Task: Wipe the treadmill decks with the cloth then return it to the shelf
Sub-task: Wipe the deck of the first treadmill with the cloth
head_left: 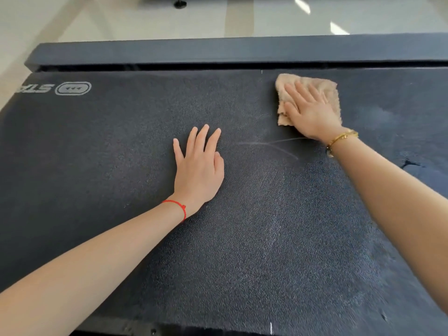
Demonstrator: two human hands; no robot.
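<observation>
A person leans over a dark, grainy treadmill deck (121, 154) that fills most of the view. The right hand (311, 110) lies flat on a tan, fluffy cloth (327, 87), fingers straight and slightly spread, pressing it down on the deck near the far edge; there is no grip around the cloth, only the palm and fingers on top of it. The cloth is folded or bunched, and its edges stick out past the fingertips and beside the thumb. The left hand (198, 166) rests palm down on the bare deck, nearer the person and to the left of the cloth, fingers straight and fanned, holding nothing. A red string bracelet (178, 207) circles the left wrist and a gold bangle (341, 138) the right wrist. Faint pale streaks (269, 145) mark the deck between the two hands, and a lighter smudge shows to the right of the cloth. A grey printed logo (72, 88) sits at the deck's far left corner. Beyond the deck runs a dark side rail (218, 50), then a pale tiled floor (121, 18).
</observation>
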